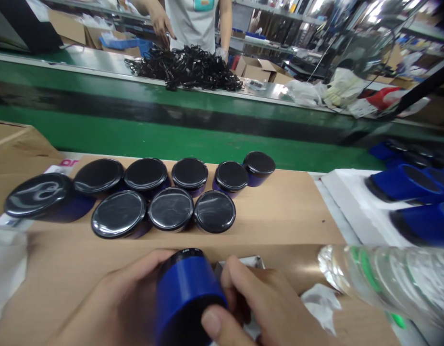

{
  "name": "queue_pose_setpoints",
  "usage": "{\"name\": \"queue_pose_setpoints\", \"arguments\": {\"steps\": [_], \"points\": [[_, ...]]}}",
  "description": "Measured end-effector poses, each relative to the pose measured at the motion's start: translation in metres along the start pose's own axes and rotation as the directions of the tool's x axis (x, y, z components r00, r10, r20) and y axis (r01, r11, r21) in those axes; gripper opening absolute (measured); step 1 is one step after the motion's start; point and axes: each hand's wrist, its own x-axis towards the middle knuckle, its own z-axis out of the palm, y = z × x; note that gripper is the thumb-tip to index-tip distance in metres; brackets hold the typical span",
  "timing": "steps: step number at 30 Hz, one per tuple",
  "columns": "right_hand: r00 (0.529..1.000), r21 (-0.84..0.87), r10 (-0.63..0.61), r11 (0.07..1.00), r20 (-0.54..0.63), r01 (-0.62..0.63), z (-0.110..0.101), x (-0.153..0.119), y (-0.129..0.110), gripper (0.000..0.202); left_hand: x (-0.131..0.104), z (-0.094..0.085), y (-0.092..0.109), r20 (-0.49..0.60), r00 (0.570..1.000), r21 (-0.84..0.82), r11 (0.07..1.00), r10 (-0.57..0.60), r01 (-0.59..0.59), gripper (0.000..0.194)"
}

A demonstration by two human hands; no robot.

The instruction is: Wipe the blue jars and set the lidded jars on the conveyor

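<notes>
A blue cylindrical device [188,283] with black ends is tilted at the lower middle; small white lettering that seems to read "OFF" shows on its upper black rim. Wrapped round its left side is my left hand [117,293], its fingers partly hidden behind the body. My right hand [265,298] is curled at the device's right side, the thumb pressing on the lower black edge. A small whitish box-like piece [256,262] shows partly behind my right fingers. Just beyond my hands, several similar devices with glossy black tops [171,209] stand in two rows on cardboard [279,211].
At right, more blue cylinders [405,182] lie on a white foam tray [351,192]. Clear round discs [388,274] are stacked sideways near crumpled white paper [321,302]. Across the green conveyor belt [153,137], a person [193,24] stands by a heap of black cables [186,67].
</notes>
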Motion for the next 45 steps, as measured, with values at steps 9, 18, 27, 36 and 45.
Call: {"name": "queue_pose_setpoints", "arguments": {"steps": [9,18,27,36,45], "points": [[0.993,0.007,-0.103,0.995,-0.053,0.104,0.006,0.0,0.003,0.01,-0.011,-0.028,-0.023,-0.124,0.987,-0.082,0.99,0.103,-0.113,0.081],[0.995,0.194,-0.088,0.978,0.044,0.078,0.004,-0.001,0.001,0.023,-0.014,-0.037,-0.021,-0.043,0.975,-0.002,0.976,0.219,-0.219,0.071],[0.956,0.297,0.087,0.939,0.28,-0.172,-0.006,0.007,-0.011,0.018,0.003,-0.051,0.009,0.218,0.954,0.167,0.955,0.205,-0.244,0.07],[0.944,0.249,0.099,0.951,0.316,-0.183,-0.011,0.007,-0.015,0.011,-0.008,-0.02,-0.04,-0.152,0.937,0.198,0.938,0.316,-0.284,0.092],[0.92,0.183,0.153,0.956,0.362,-0.231,-0.011,0.007,-0.019,0.012,-0.01,-0.019,-0.046,-0.051,0.976,0.093,0.974,0.211,-0.206,0.082]]}}
